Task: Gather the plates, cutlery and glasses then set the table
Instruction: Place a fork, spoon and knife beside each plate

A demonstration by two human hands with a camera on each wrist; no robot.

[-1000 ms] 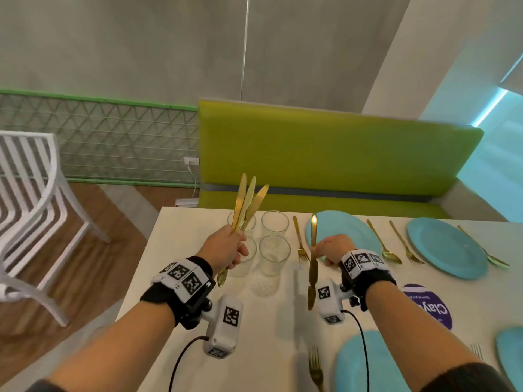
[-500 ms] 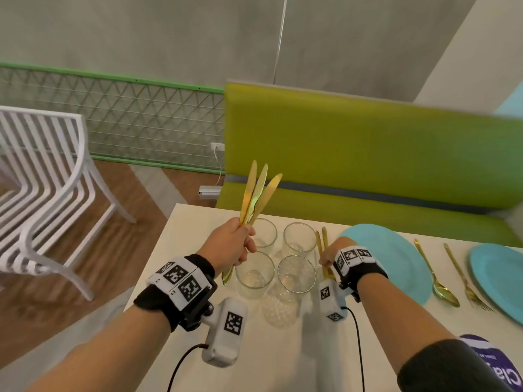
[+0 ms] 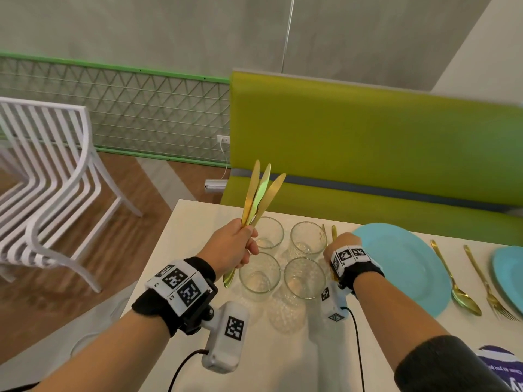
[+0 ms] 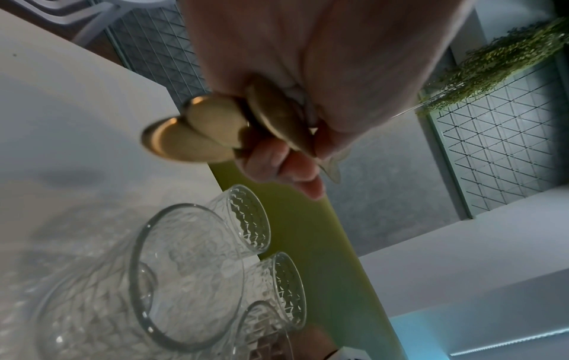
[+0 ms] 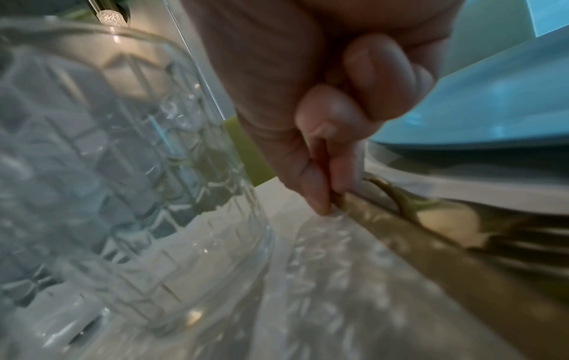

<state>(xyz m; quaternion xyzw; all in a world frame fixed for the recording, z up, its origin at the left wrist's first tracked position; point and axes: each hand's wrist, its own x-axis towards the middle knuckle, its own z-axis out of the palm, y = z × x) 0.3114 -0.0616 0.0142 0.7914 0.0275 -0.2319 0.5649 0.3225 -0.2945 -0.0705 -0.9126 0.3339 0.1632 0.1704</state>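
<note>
Left hand [image 3: 232, 244] raised above the table's [image 3: 198, 222] far left corner, fingers curled round three gold knives [image 3: 261, 193], blades fanned upward. Right hand [image 3: 341, 244] lowered between the glasses and the turquoise plate [image 3: 407, 267], thumb and forefinger pinching a gold knife [image 5: 431, 243] that lies on the tabletop beside a fork. Four cut-glass tumblers [image 3: 283, 258] standing upright in a square cluster between the hands. Spoon [image 3: 455, 281] and second fork [image 3: 486, 284] lying right of the plate.
</note>
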